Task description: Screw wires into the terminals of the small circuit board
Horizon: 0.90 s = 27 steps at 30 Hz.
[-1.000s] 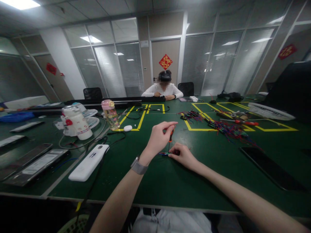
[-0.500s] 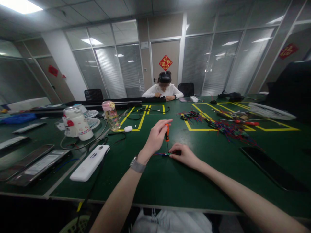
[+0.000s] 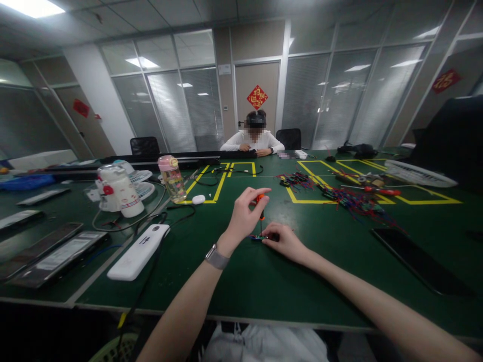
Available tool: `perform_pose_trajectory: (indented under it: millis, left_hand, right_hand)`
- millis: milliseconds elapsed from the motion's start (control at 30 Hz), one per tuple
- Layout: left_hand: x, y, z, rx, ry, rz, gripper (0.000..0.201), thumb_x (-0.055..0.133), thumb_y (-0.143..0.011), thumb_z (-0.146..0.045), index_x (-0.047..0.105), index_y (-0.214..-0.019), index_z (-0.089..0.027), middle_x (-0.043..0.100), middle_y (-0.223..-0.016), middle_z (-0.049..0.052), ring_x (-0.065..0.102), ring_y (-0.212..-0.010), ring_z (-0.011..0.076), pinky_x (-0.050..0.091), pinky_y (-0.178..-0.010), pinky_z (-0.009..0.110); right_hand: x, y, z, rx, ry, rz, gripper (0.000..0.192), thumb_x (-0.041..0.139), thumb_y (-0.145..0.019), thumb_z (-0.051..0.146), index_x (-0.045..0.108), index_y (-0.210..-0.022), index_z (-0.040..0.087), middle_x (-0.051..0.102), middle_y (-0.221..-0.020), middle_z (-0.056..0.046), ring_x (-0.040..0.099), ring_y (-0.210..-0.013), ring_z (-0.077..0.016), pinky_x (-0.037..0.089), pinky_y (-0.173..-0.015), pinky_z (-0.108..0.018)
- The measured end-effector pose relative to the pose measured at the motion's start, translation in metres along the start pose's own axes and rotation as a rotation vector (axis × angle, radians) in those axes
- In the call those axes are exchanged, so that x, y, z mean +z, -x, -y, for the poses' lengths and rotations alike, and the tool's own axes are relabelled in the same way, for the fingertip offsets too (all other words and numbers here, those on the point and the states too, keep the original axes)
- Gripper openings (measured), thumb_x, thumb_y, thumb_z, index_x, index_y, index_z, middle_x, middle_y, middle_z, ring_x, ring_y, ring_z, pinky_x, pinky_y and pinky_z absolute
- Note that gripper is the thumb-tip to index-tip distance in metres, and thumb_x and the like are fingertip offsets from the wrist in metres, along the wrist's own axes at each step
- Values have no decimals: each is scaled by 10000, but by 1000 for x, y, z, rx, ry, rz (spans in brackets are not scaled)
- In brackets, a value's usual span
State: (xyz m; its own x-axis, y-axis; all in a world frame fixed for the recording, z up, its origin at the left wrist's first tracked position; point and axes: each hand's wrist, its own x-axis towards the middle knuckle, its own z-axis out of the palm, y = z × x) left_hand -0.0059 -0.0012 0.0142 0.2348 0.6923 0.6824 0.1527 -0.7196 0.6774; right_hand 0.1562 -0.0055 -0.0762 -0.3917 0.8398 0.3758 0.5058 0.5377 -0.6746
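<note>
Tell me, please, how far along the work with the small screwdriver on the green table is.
In hand: the left hand holds the screwdriver upright, tip down on a small wired part that the right hand pins to the table. Possibly left: a heap of similar wired parts lies farther right among the yellow tape. Done: no finished pile can be told apart, so the count is unclear.

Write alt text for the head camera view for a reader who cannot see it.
At a green table, the left hand holds a small orange screwdriver upright over a tiny wired part that the right hand pins down. A white case lies to the left, and another person sits across.
</note>
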Motion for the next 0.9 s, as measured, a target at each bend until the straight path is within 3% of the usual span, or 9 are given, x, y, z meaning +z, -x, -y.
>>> perform_pose_trajectory:
  millis: [100,200,333,533,767,900]
  left_hand:
    - [1,0,0,-32,208,88,292,454,-936,-237,632,-1165,-197,604,-1101,82,616,-984,166,542,-804,271]
    - [1,-1,1,-91,326,106,296,463,-929,-238,618,-1170,-164,621,-1098,101,649,-937,170,563,-781,282]
    - [0,-2,5,-110,268,54,266,530,-899,-268,643,-1114,-159,630,-993,79,660,-801,140,574,-691,250]
    - [-2,-3,11,-71,149,-8,200,622,-839,-306,667,-973,-164,574,-953,45,609,-764,123,574,-648,237]
    - [-1,-3,9,-132,334,79,304,474,-916,-264,612,-1168,-164,600,-1097,100,647,-897,161,568,-767,288]
    - [4,-1,8,-108,278,38,291,516,-905,-287,627,-1149,-172,619,-1001,76,653,-823,146,566,-726,275]
  right_hand:
    - [0,0,0,6,-2,2,109,658,-753,150,711,-848,165,655,-820,-42,599,-704,-156,488,-664,-278]
    - [-1,0,-1,8,-9,22,123,656,-752,152,710,-862,165,653,-832,-41,593,-699,-149,485,-662,-272]
    - [-6,-1,-2,-5,44,46,141,665,-744,166,719,-873,169,635,-830,-42,577,-716,-154,468,-668,-274]
    - [-10,-1,-3,26,90,52,97,684,-751,224,729,-831,193,615,-719,-13,551,-738,-173,433,-701,-293]
    - [-10,-2,-4,23,76,64,114,682,-768,233,741,-858,193,622,-737,-21,548,-757,-182,422,-720,-302]
    - [-12,-2,-2,14,56,67,116,694,-761,233,750,-854,193,637,-757,-30,552,-766,-185,424,-733,-310]
